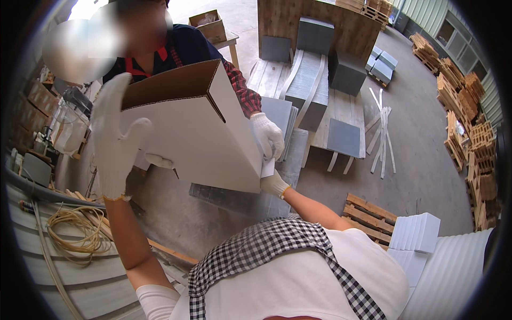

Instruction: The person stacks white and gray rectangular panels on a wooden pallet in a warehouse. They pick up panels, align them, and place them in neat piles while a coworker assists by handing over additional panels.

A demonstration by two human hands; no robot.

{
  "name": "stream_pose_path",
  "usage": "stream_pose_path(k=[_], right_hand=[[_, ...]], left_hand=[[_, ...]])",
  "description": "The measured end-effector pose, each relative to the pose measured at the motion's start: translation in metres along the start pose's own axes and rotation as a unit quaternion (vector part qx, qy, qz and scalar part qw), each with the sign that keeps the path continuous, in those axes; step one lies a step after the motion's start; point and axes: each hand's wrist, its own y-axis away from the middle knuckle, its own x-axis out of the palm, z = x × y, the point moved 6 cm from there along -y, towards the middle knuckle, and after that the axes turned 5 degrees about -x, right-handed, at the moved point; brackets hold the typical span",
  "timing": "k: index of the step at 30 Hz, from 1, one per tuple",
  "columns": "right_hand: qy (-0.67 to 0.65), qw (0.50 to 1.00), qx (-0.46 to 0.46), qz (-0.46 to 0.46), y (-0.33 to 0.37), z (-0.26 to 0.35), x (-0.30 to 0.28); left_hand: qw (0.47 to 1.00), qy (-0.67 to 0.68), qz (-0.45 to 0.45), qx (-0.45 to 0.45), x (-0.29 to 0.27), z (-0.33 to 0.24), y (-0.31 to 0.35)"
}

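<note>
One white corrugated cardboard box [194, 138], brown inside and uncovered at the top, is tilted between us and a co-worker [184, 45]. We spread our gloved left hand [113, 138] wide, thumb out, at the box's left side, while our right hand [274, 184] is at its near right corner, the grip too hidden to tell, just below the co-worker's white glove [268, 133]; a stack of grey panels [308, 80] stands far to the right.

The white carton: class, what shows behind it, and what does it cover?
Behind the white carton stands a co-worker, one plaid sleeve showing; the carton covers the co-worker's lower torso, which cannot be seen.
</note>
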Motion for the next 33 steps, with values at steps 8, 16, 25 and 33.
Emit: stream_pose_path(k=[8,16,25,33], right_hand=[[-0.180,0.979,0.093,0.029,0.019,0.002,-0.009],[-0.215,0.970,0.110,0.038,0.017,0.006,-0.013],[-0.247,0.925,0.285,0.052,0.061,-0.017,0.022],[-0.165,0.926,0.288,0.178,0.072,-0.008,-0.003]], left_hand=[[0.995,-0.025,0.092,0.035,0.019,-0.026,-0.002],[0.976,0.006,0.217,-0.035,0.036,-0.016,0.004],[0.962,-0.020,0.270,0.044,0.109,-0.006,0.046],[0.963,0.005,0.264,0.054,0.208,0.005,0.141]])
